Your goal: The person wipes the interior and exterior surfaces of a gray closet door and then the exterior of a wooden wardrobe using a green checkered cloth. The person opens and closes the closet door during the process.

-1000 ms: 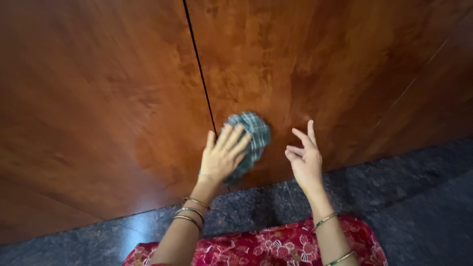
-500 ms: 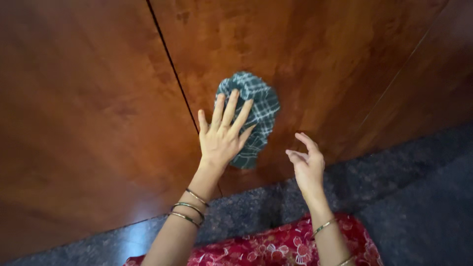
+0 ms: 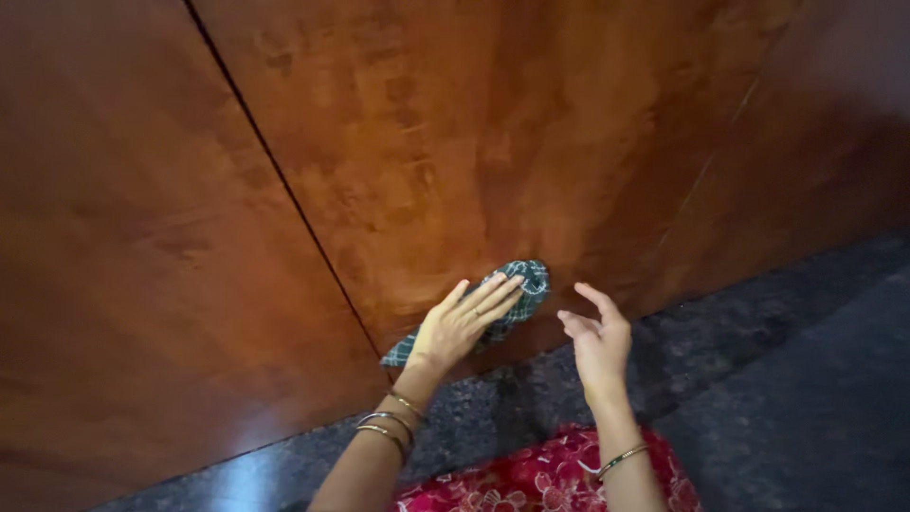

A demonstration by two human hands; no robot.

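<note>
Checked green cloth [image 3: 507, 299] is lying low on the wooden panel [image 3: 493, 152], my left hand [image 3: 464, 322] pressing it flat-fingered; my right hand [image 3: 597, 337] is hovering loosely open, empty. Easing pressure could be letting it slip floorward.

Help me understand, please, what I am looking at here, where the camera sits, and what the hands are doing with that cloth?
There is no machine: a person wears a camera on the head, so the picture looks down along their own arms. The left hand presses flat on a green checked cloth against the low part of a glossy brown wooden panel, close to a dark vertical seam between panels. The right hand is empty, fingers loosely curled, held in the air just beside the cloth without touching it. Both wrists wear thin bangles. Below are a dark speckled stone floor and the person's red flowered garment.
</note>
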